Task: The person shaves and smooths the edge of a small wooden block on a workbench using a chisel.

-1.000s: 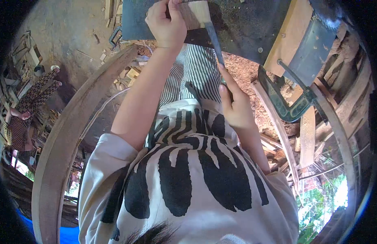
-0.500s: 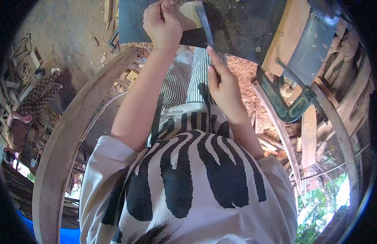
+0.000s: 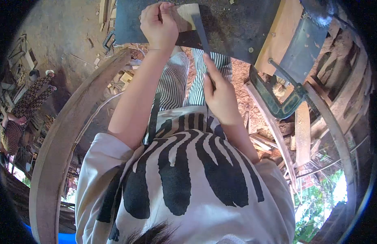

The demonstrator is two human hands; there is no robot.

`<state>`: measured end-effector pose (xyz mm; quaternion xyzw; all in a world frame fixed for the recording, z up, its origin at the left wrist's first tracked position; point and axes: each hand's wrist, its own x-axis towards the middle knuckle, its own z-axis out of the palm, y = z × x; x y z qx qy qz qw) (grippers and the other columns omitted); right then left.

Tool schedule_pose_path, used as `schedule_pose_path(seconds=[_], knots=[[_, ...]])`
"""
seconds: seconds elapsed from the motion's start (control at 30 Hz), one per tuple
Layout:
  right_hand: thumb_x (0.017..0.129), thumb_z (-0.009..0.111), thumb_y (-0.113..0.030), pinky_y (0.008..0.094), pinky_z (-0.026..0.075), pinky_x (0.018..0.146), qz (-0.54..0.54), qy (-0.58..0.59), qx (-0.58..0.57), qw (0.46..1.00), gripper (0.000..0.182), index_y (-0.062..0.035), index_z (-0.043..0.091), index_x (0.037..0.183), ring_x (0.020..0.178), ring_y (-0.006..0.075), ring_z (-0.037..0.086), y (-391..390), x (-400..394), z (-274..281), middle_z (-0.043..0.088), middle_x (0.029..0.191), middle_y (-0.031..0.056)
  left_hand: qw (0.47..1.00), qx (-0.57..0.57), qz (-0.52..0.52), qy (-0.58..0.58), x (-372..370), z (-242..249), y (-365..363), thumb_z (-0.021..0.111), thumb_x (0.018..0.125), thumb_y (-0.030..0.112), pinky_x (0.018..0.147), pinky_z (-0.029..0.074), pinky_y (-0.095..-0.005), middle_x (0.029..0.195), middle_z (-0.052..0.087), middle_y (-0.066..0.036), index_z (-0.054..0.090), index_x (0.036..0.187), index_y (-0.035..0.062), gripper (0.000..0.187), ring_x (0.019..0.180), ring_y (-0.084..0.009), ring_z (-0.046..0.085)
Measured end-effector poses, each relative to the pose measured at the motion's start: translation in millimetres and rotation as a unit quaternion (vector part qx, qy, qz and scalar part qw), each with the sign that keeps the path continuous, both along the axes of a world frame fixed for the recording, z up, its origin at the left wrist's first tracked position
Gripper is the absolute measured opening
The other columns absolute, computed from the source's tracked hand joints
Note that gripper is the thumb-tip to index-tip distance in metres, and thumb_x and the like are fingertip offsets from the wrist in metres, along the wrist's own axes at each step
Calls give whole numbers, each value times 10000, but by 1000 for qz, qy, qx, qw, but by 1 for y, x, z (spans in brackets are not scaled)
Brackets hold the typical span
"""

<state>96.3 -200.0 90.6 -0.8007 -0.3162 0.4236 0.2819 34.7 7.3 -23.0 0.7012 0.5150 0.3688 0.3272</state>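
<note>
My left hand (image 3: 159,26) is closed around a small pale block of wood (image 3: 183,17), pressed on the dark work surface (image 3: 233,26) at the top of the view. In my right hand (image 3: 222,91) is a long, flat, grey metal file (image 3: 201,34), its far end against the right end of the block. My index finger lies stretched along the file, while the other fingers curl round its near end. The file's handle is hidden in my grip.
A green C-clamp (image 3: 280,103) grips a board (image 3: 274,36) at the table's right edge, beside a metal sheet (image 3: 306,49). Curved wooden pieces (image 3: 52,150) stand on both sides of me. Wood shavings (image 3: 237,77) cover the floor. Another person (image 3: 23,103) sits at far left.
The file has tilted and drawn slightly toward me against the block's end, with my right hand shifting down and left. The whole view has moved a little; my left hand keeps its hold.
</note>
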Motion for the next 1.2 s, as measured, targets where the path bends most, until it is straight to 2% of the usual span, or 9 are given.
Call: schedule_pose_path(seconds=[0.13,0.2,0.43,0.47,0.53,0.6,0.9,1.1,1.2], knots=[[1006,557,-194,532,543,669,-14,-23,67,997,542,-301,433,1522,754,440,675,8,-5,9,650,828,253,1000,-2,1,-25,0,-3,-1,597,1017,197,794,511,-352,910,691,-106,747,965,60,209,841,-253,649],[1020,539,-227,547,549,673,34,-46,-70,996,537,-297,406,1535,782,460,681,30,3,16,656,859,285,1000,6,0,-12,0,-3,0,598,1016,200,794,510,-349,911,691,-103,749,960,66,210,845,-255,645],[1033,525,-268,562,551,653,70,-79,-54,993,586,-293,313,1578,749,482,673,8,-8,21,660,889,288,999,42,-9,11,1,-3,-1,592,1017,225,816,498,-364,885,692,-84,756,924,83,235,888,-270,626],[1035,521,-271,556,553,649,60,-71,-84,992,600,-293,286,1587,746,482,673,7,-10,24,658,888,290,999,40,-8,11,0,-4,0,592,1017,225,816,498,-364,885,692,-84,756,924,83,235,888,-270,626],[1038,516,-275,550,556,645,50,-65,-117,990,614,-294,260,1596,743,481,673,19,-9,28,656,887,292,999,43,-18,8,0,-4,0,590,1015,236,822,492,-376,882,694,-84,753,918,85,242,885,-283,621],[1041,510,-277,530,558,629,64,-93,-89,990,636,-298,222,1607,732,480,673,41,-3,21,651,876,305,999,46,-18,10,1,-4,0,593,1014,239,822,489,-374,881,695,-78,750,909,84,245,885,-284,620],[1031,521,-262,549,545,595,69,-84,-92,990,577,-248,329,1574,694,481,672,29,-10,42,640,760,282,998,50,28,-18,4,1,-2,598,1003,238,787,481,-394,904,639,-127,696,937,36,234,864,-318,603],[1025,532,-255,553,547,628,69,-102,-103,987,607,-284,302,1586,715,470,674,59,-5,30,645,782,279,999,35,17,-28,4,7,-1,577,1010,220,759,470,-403,886,613,-130,672,915,15,245,825,-322,582],[1021,539,-248,560,544,646,69,-65,-123,988,611,-279,303,1585,729,469,673,32,-14,47,646,794,282,999,38,20,-33,5,6,0,561,1017,211,760,467,-392,871,605,-127,660,894,9,256,819,-316,575]])
